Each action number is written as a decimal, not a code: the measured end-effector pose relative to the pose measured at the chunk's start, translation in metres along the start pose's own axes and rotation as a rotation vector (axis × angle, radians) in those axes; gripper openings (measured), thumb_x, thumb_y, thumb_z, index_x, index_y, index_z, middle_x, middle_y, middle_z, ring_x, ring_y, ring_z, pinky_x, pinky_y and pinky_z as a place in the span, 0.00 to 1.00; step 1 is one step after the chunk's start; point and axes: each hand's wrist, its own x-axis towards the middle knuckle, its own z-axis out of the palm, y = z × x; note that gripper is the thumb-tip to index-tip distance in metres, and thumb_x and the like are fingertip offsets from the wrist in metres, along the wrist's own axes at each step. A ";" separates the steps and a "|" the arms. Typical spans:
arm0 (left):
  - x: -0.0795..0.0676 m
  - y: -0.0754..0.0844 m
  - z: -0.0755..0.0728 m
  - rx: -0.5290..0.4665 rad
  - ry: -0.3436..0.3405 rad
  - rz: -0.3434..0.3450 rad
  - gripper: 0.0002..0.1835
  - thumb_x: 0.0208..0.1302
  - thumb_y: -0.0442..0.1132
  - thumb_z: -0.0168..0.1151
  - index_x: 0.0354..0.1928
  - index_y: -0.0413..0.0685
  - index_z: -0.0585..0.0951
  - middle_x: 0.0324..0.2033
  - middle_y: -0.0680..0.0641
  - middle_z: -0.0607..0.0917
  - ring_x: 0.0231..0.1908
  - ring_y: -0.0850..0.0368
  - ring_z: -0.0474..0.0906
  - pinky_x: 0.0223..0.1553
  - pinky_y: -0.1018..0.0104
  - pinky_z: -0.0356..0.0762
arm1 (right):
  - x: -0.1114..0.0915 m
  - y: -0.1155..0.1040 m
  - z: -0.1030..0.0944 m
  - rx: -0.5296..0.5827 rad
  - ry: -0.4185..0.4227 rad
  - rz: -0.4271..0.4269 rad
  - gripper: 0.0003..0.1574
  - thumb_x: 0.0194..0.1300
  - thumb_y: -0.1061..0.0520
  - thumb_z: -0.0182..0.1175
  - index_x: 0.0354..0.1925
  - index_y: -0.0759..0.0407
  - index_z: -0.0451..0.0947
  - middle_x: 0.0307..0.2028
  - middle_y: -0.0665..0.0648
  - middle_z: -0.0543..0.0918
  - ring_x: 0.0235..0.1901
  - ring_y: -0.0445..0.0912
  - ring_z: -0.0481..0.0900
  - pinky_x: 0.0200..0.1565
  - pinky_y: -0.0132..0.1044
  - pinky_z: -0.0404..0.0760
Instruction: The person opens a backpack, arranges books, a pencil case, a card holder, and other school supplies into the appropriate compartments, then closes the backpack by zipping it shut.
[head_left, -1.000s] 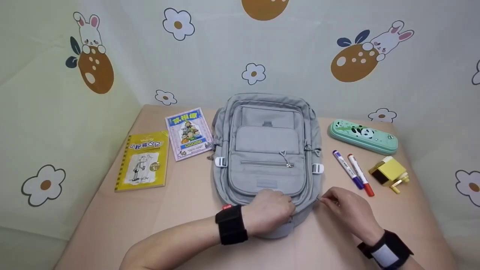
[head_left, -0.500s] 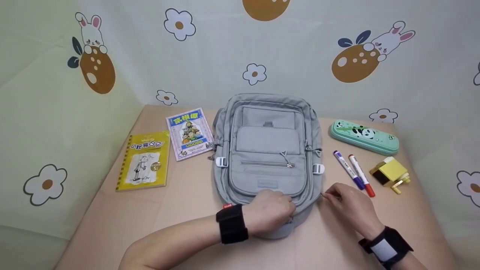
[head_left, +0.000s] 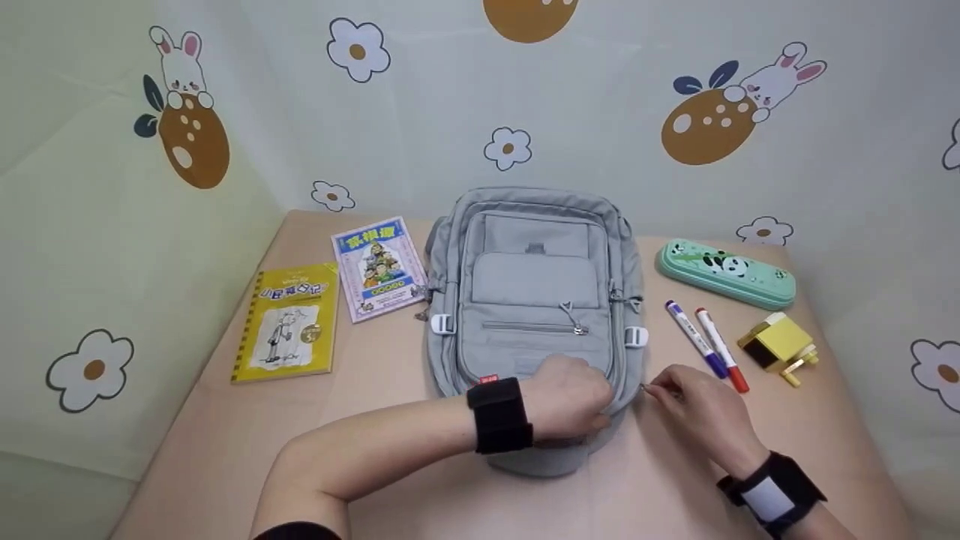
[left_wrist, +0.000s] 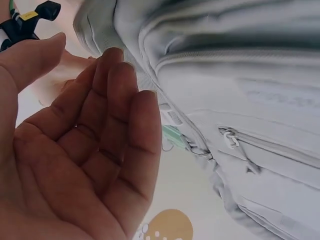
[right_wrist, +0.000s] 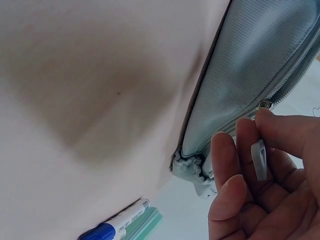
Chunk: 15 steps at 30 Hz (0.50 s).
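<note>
A grey backpack [head_left: 536,277] lies front side up in the middle of the table. Over its lower front is my left hand [head_left: 568,397], its fingers loosely bent with nothing between them in the left wrist view. At the bag's lower right side, my right hand [head_left: 701,412] pinches a zipper pull [right_wrist: 259,160] between thumb and finger. The metal zipper slider [right_wrist: 265,105] sits at those fingertips, with a stretch of open zipper teeth beyond it. Part of the bag's lower front is hidden behind my left hand.
A yellow book [head_left: 285,322] and a pink book [head_left: 379,266] lie left of the bag. To the right are a green panda pencil case [head_left: 727,274], a blue marker [head_left: 696,339], a red marker [head_left: 722,349] and a yellow pencil sharpener [head_left: 780,345] with a crank.
My left hand has left the bag's bottom edge, shifting up and slightly right. My right hand moved slightly farther up the bag's side with the zipper pull, then stayed almost still.
</note>
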 end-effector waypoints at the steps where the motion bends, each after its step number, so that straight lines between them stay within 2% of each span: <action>1: 0.005 0.002 -0.001 0.004 -0.010 -0.009 0.21 0.67 0.56 0.64 0.19 0.56 0.74 0.19 0.57 0.77 0.21 0.59 0.73 0.18 0.62 0.69 | 0.000 0.000 -0.001 0.005 -0.008 0.006 0.04 0.65 0.57 0.71 0.37 0.49 0.84 0.31 0.46 0.84 0.33 0.44 0.82 0.38 0.46 0.81; 5: 0.023 0.009 0.000 0.032 -0.038 -0.036 0.23 0.67 0.61 0.63 0.21 0.56 0.75 0.19 0.57 0.77 0.22 0.59 0.74 0.19 0.62 0.71 | 0.000 -0.002 -0.003 0.024 -0.031 0.032 0.04 0.66 0.57 0.70 0.39 0.49 0.85 0.32 0.46 0.84 0.34 0.44 0.82 0.40 0.46 0.81; 8: 0.032 0.013 0.005 0.069 -0.038 -0.046 0.20 0.65 0.62 0.64 0.24 0.57 0.79 0.20 0.57 0.79 0.23 0.59 0.75 0.20 0.61 0.73 | 0.000 -0.004 -0.004 0.031 -0.034 0.034 0.04 0.66 0.57 0.70 0.39 0.49 0.85 0.32 0.46 0.84 0.34 0.43 0.81 0.41 0.46 0.82; 12: 0.037 0.016 0.012 0.136 -0.010 -0.037 0.13 0.67 0.52 0.63 0.27 0.58 0.83 0.22 0.57 0.82 0.23 0.60 0.78 0.20 0.62 0.75 | 0.000 -0.005 -0.004 0.031 -0.020 0.014 0.04 0.66 0.57 0.71 0.39 0.49 0.85 0.32 0.46 0.84 0.34 0.42 0.81 0.41 0.45 0.82; 15: 0.038 0.018 0.016 0.175 0.007 -0.029 0.11 0.69 0.45 0.60 0.27 0.59 0.84 0.22 0.58 0.83 0.22 0.61 0.78 0.20 0.63 0.76 | 0.000 -0.004 -0.005 0.032 -0.006 0.005 0.04 0.65 0.57 0.71 0.39 0.49 0.85 0.32 0.46 0.84 0.34 0.42 0.81 0.40 0.45 0.81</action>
